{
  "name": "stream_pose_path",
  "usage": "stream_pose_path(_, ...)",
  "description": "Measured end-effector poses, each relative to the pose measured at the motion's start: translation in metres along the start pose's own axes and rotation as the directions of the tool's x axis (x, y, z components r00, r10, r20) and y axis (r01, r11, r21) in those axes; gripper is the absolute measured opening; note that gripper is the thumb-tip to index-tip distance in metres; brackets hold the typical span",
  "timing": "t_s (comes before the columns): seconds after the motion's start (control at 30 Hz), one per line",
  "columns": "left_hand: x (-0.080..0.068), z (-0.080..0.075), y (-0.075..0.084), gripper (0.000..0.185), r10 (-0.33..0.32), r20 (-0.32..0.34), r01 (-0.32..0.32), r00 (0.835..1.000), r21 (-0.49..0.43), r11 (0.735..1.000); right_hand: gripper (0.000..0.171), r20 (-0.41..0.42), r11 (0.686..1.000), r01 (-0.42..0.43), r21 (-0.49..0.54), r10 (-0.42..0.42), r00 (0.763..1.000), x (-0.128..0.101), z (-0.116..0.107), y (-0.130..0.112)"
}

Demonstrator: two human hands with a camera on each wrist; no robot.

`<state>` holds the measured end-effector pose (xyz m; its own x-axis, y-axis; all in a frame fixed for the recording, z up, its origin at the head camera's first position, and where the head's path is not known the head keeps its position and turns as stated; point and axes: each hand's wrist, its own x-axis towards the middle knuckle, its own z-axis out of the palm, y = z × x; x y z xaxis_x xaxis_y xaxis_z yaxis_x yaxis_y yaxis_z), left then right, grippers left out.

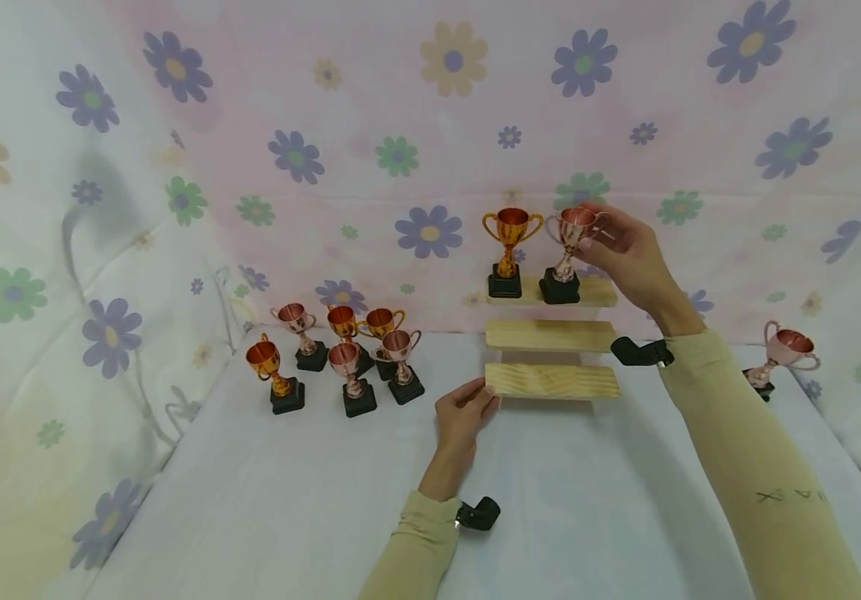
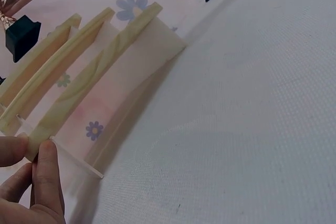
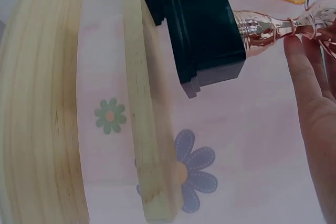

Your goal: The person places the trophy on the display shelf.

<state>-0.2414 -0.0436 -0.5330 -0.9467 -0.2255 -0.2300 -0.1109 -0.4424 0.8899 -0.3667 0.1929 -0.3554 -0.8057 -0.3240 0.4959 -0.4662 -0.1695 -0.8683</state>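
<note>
A three-step wooden shelf (image 1: 550, 335) stands against the back cloth. On its top step stands a gold trophy (image 1: 510, 251), and beside it a rose-coloured trophy (image 1: 567, 254) with a black base (image 3: 207, 40). My right hand (image 1: 593, 237) holds that rose trophy by its cup, with fingers (image 3: 310, 87) beside the stem. The base meets the top plank (image 3: 140, 103). My left hand (image 1: 484, 398) pinches the left end of the bottom step (image 2: 89, 87) between thumb and fingers (image 2: 44, 166).
Several small gold and rose trophies (image 1: 340, 357) cluster on the white table (image 1: 250, 517) left of the shelf. One more rose trophy (image 1: 781, 354) stands alone at the right by the flowered cloth wall (image 1: 430, 125). Cloth walls close in both sides.
</note>
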Motion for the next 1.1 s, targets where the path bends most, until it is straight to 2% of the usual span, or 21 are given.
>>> stream_pose_path(0.3, 0.0, -0.001, 0.0, 0.03, -0.012, -0.005, 0.012, 1.0, 0.017, 1.0, 0.044, 0.012, 0.997, -0.053, 0.06, 0.052, 0.999, 0.01, -0.002, 0.016)
stream_pose_path(0.77, -0.003, -0.001, 0.003, 0.029, -0.017, -0.001, 0.017, 1.0, 0.017, 1.0, 0.05, 0.004, 0.995, -0.09, 0.053, 0.09, 0.996, 0.016, 0.001, 0.022)
stream_pose_path(1.1, -0.002, -0.001, 0.0, 0.03, 0.006, 0.011, -0.006, 1.0, 0.018, 1.0, 0.052, -0.004, 0.992, -0.118, 0.047, 0.118, 0.993, 0.017, 0.001, 0.026)
